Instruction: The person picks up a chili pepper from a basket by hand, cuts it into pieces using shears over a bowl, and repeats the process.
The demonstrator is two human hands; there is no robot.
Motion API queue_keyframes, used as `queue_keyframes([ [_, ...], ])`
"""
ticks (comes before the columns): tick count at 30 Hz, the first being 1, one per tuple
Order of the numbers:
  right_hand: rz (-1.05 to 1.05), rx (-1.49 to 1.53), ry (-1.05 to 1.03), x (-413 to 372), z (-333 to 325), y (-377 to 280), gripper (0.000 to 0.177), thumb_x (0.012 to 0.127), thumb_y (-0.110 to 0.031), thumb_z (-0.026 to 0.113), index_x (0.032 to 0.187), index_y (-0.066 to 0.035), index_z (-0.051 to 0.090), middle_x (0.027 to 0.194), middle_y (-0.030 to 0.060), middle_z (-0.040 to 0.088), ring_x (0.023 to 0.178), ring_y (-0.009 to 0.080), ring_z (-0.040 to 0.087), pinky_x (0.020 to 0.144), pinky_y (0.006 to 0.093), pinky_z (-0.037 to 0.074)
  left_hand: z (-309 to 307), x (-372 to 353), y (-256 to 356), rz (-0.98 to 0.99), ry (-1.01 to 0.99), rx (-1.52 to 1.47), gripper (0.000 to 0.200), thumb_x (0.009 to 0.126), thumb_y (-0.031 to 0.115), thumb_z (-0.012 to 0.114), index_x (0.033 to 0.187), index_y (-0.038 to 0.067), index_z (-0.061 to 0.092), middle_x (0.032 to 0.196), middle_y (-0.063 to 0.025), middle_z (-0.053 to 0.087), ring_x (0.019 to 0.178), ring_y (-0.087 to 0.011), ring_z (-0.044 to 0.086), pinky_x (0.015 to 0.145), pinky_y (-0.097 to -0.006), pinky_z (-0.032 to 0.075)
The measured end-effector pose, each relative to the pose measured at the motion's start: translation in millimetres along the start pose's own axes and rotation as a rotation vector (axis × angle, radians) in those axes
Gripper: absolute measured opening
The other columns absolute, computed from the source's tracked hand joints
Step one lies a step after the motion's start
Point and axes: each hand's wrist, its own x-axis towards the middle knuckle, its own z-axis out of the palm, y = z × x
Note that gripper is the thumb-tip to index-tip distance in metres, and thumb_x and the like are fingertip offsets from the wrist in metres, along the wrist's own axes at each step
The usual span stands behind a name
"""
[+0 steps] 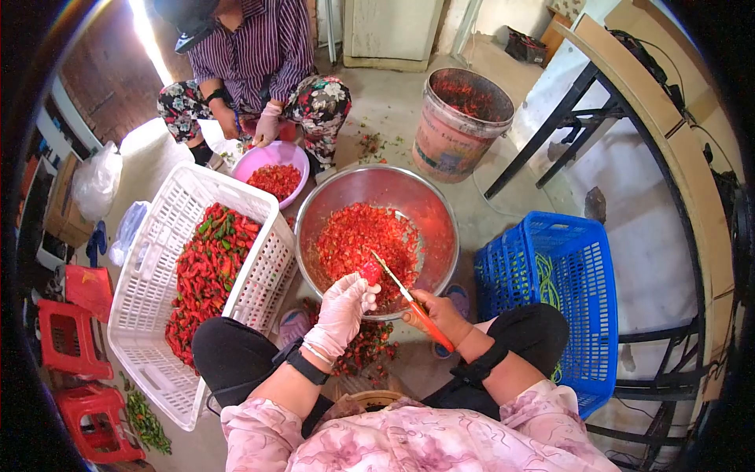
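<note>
Over the near part of a steel bowl (436, 200) with chopped red peppers (358, 236), my left hand (344, 308), in a pale glove, pinches a red pepper (370, 272). My bare right hand (442, 318) is closed round the red handle of scissors (425, 315). The scissors' blades point up and left, with their tips close beside the pepper. To the left, a white basket (149, 291) holds whole red peppers (206, 271) with some green ones among them.
Across the bowl a co-worker (250, 55) sits by a pink basin (295, 161) of chopped peppers. A bucket (448, 134) stands behind, a blue basket (594, 315) on the right, red stools (75, 338) on the left. A table (653, 102) lines the right side.
</note>
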Motion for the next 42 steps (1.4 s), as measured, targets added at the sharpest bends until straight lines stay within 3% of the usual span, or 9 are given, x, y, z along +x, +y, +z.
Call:
queue_keyframes([
  [6, -0.282, -0.247, 0.092, 4, 3, 12, 0.054, 0.072, -0.040, 0.067, 0.107, -0.003, 0.047, 0.078, 0.0129, 0.058, 0.071, 0.0292, 0.058, 0.065, 0.0358, 0.046, 3, -1, -1, 0.024, -0.061, 0.047, 0.012, 0.084, 0.008, 0.053, 0.095, 0.002, 0.052, 0.080, -0.0104, 0.062, 0.061, -0.0134, 0.056, 0.057, -0.0254, 0.049],
  [15, 0.062, -0.269, -0.050, 0, -6, -4, 0.058, 0.071, -0.036, 0.070, 0.113, -0.004, 0.045, 0.076, 0.0148, 0.057, 0.069, 0.0278, 0.058, 0.064, 0.0320, 0.046, 1, 1, -1, -0.018, -0.009, 0.053, 0.011, 0.085, 0.007, 0.052, 0.094, 0.002, 0.052, 0.079, -0.0105, 0.061, 0.062, -0.0126, 0.056, 0.056, -0.0244, 0.048],
  [18, -0.257, -0.330, 0.040, 4, -5, 7, 0.058, 0.071, -0.035, 0.070, 0.113, -0.004, 0.044, 0.079, 0.0152, 0.058, 0.071, 0.0275, 0.059, 0.064, 0.0326, 0.046, 2, 1, 1, 0.024, 0.011, 0.093, 0.011, 0.085, 0.007, 0.052, 0.094, 0.001, 0.052, 0.079, -0.0101, 0.061, 0.061, -0.0124, 0.056, 0.056, -0.0242, 0.047],
  [24, -0.128, -0.378, -0.016, 1, -3, 9, 0.059, 0.072, -0.046, 0.065, 0.109, -0.003, 0.046, 0.077, 0.0186, 0.057, 0.072, 0.0316, 0.059, 0.065, 0.0375, 0.046, -2, 3, -3, 0.016, -0.026, 0.165, 0.012, 0.085, 0.008, 0.053, 0.094, 0.001, 0.052, 0.078, -0.0097, 0.061, 0.062, -0.0123, 0.055, 0.056, -0.0246, 0.047],
  [30, 0.123, -0.291, -0.066, 0, -9, -1, 0.059, 0.070, -0.036, 0.070, 0.111, -0.003, 0.045, 0.083, 0.0168, 0.058, 0.074, 0.0289, 0.059, 0.065, 0.0340, 0.046, -4, 3, -1, -0.018, 0.004, 0.036, 0.011, 0.084, 0.008, 0.054, 0.093, 0.002, 0.053, 0.079, -0.0098, 0.061, 0.062, -0.0130, 0.056, 0.056, -0.0251, 0.047],
  [31, 0.121, -0.292, -0.068, 1, -8, 3, 0.059, 0.070, -0.036, 0.070, 0.111, -0.003, 0.045, 0.083, 0.0168, 0.058, 0.074, 0.0289, 0.059, 0.065, 0.0340, 0.046, -5, 4, -1, -0.016, -0.002, 0.041, 0.011, 0.084, 0.008, 0.054, 0.093, 0.002, 0.053, 0.079, -0.0100, 0.061, 0.062, -0.0131, 0.056, 0.056, -0.0251, 0.047],
  [33, -0.227, -0.314, -0.002, 3, -6, 12, 0.058, 0.070, -0.037, 0.070, 0.110, -0.003, 0.046, 0.085, 0.0173, 0.057, 0.077, 0.0301, 0.058, 0.068, 0.0344, 0.045, -5, 4, 0, -0.015, -0.008, 0.046, 0.011, 0.084, 0.008, 0.054, 0.093, 0.002, 0.053, 0.079, -0.0102, 0.061, 0.062, -0.0132, 0.056, 0.056, -0.0251, 0.047],
  [40, -0.127, -0.359, -0.065, 0, -5, 2, 0.058, 0.070, -0.036, 0.070, 0.110, -0.003, 0.046, 0.087, 0.0180, 0.057, 0.079, 0.0313, 0.057, 0.069, 0.0349, 0.045, 2, 3, 3, -0.038, -0.018, 0.075, 0.008, 0.084, 0.007, 0.054, 0.090, 0.002, 0.054, 0.076, -0.0079, 0.060, 0.059, -0.0114, 0.054, 0.054, -0.0238, 0.045],
  [42, -0.083, -0.321, -0.050, 0, -3, -2, 0.056, 0.070, -0.044, 0.066, 0.104, -0.003, 0.048, 0.082, 0.0205, 0.058, 0.078, 0.0369, 0.057, 0.065, 0.0412, 0.044, 5, 1, 4, -0.032, 0.018, 0.078, 0.007, 0.084, 0.008, 0.054, 0.088, 0.002, 0.055, 0.074, -0.0068, 0.060, 0.057, -0.0103, 0.052, 0.052, -0.0226, 0.044],
])
